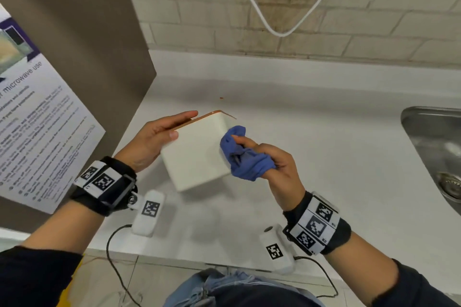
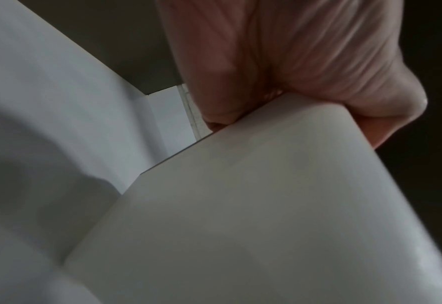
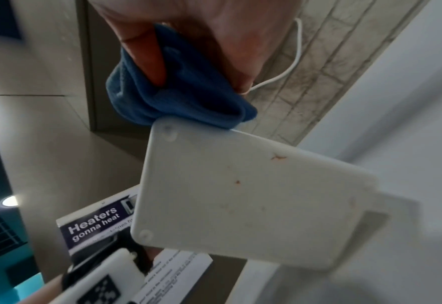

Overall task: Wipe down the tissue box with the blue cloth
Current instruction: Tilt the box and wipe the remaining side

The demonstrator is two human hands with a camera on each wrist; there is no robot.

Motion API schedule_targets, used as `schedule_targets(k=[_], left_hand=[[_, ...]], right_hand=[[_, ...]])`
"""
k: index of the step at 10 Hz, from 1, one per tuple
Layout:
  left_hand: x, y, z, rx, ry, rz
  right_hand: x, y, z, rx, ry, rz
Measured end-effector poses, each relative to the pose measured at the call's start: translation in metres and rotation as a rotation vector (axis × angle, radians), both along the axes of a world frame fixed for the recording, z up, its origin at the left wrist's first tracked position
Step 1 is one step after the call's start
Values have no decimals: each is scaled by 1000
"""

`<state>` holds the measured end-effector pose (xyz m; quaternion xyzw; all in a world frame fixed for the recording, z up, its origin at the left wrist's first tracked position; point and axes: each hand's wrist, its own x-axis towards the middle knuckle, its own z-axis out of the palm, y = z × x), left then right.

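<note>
Head view: I see left hand [image 1: 152,137] gripping white tissue box [image 1: 197,154], tilted above the bench [image 1: 324,157] | right hand [image 1: 269,159] bunching blue cloth [image 1: 239,154], pressed to box's right side | right wrist view: small reddish marks on box base [image 3: 245,195] | sink [image 1: 434,147] far right.

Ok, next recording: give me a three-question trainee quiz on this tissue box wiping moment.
1. True or false: the tissue box rests flat on the counter.
2. Which hand grips the blue cloth? A) left hand B) right hand C) both
3. Fill in: seen from the right wrist, the box's flat face carries small ___ marks.

Key: 1 false, the left hand holds it tilted above the counter. 2 B. 3 reddish-brown.
</note>
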<state>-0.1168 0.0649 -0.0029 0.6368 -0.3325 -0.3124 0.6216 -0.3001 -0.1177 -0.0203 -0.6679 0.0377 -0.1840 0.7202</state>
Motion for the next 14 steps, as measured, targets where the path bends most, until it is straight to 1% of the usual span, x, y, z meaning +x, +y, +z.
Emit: schedule_targets(k=[1, 2, 3, 4, 5, 6, 7, 8, 9, 10, 11, 12, 13, 14], left_hand=[[-5, -7, 2, 43, -92, -40], [-11, -16, -2, 167, -287, -126], [-16, -24, -4, 234, -380, -155], [-25, -32, -3, 238, -380, -122], [-39, -41, -3, 215, -381, -82], [-49, -46, -4, 204, -398, -21], [-56, -47, -6, 200, -429, 17], [-62, -50, -7, 212, -432, 44], [-70, -59, -14, 239, -475, 111], [-92, -81, -31, 321, -619, 227], [-123, -108, -54, 454, -806, 322], [-147, -131, -75, 570, -853, 388], [-155, -146, -79, 607, -804, 423], [-151, -143, -73, 540, -742, 381]], right_hand=[[-16, -9, -15, 0, 110, -84], [-15, -32, -33, 34, 311, -163], [5, -59, -38, 246, 470, -358], [26, -56, -32, 321, 409, -383], [37, -37, -28, 188, 463, -300], [25, -32, -24, 141, 424, -325], [18, -38, -19, 132, 504, -300], [-3, -67, -21, 8, 791, -126], [-26, -78, -21, 301, 541, -340], [-68, -87, -38, 520, 398, -429], [-95, -90, -46, 520, 357, -439], [-120, -89, -54, 594, 376, -489], [-134, -95, -65, 570, 408, -491], [-143, -119, -69, 191, 511, -628]])
